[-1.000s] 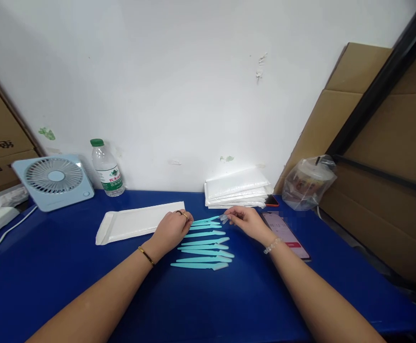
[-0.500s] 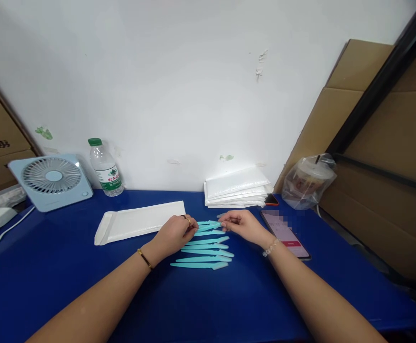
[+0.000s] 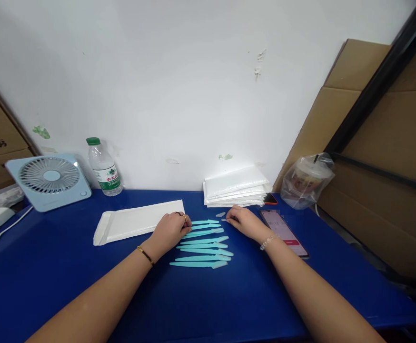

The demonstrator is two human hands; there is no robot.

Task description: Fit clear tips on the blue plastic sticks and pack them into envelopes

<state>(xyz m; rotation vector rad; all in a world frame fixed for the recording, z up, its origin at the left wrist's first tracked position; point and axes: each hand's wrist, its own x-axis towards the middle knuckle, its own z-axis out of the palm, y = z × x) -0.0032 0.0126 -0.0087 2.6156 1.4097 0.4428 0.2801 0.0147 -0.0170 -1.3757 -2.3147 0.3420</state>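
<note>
A row of teal razors (image 3: 203,246) is laid out on the blue table (image 3: 208,305), between and in front of the two hands, with blade ends pointed right. The left hand (image 3: 171,231) is set at the handle ends of the farthest razors, its fingers bunched narrow; whether one is pinched there cannot be told. The right hand (image 3: 246,223) is narrowed to thumb and fingertips at a small clear cap (image 3: 223,219); whether it is gripped or only touched cannot be told. Another clear cap (image 3: 220,215) is left lying just beyond. The razors are judged light, stiff and rather slick, as thin plastic would be, and are best taken by the handle, with the blade end kept away from the fingertips. The caps, being tiny and smooth, may be easily dropped and are best pinched by their sides. Compared with half a second earlier, when a razor was spanned by both hands, the right hand has been drawn clear of the razors, the left has been shifted slightly leftward, and two caps are now shown where only one was visible.
</note>
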